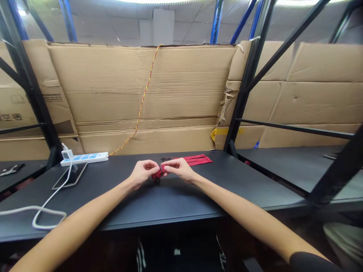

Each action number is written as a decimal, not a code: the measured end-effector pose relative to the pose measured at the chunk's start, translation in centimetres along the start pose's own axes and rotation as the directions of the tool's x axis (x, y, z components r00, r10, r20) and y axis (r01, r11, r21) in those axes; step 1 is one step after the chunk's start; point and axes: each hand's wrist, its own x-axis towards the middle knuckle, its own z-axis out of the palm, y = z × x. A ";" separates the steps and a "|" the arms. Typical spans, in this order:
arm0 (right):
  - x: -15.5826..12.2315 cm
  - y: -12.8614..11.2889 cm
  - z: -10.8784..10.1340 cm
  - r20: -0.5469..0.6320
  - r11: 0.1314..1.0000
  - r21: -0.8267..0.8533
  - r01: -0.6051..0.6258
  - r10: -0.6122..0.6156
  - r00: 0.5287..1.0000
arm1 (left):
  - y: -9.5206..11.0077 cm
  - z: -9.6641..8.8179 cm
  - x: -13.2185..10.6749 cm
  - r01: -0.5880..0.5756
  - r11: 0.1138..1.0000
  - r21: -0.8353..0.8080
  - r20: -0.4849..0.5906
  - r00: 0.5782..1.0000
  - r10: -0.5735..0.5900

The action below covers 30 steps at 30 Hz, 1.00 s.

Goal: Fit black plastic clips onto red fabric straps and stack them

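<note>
Large Chinese characters [10, 117], partly legible, mark the left cardboard [18, 90]; smaller print [53, 98] beside the post is too small to read. Left hand [144, 173] and right hand [180, 170] both pinch a small red item [157, 175], located between their fingertips, nearer than the flat red strips [197, 159] on the black table [198, 200].

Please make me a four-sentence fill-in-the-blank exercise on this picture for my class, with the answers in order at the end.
1. The left hand and right hand hold a small item whose main colour is ____.
2. The white power strip lies on the person's ____ side of the tabletop.
3. The brown panel standing behind the tabletop is made of ____.
4. The flat piece with dark lines lies nearer the ____ hand.

Missing words: red; left; cardboard; right.
</note>
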 end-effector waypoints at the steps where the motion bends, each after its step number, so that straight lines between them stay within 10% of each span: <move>1: 0.0 0.0 -0.1 0.007 1.000 -0.009 -0.007 0.007 1.000 | 0.0 0.0 0.0 -0.005 1.000 0.000 0.012 1.000 0.005; 18: 0.1 0.5 0.0 0.080 0.980 0.134 -0.149 0.140 0.987 | 0.6 0.7 -0.4 -0.102 0.966 0.237 -0.039 0.993 0.115; 30: 0.6 0.2 -0.7 -0.123 0.981 0.052 -0.188 0.193 0.973 | 1.1 0.0 -0.4 -0.356 0.454 0.817 0.194 0.911 0.365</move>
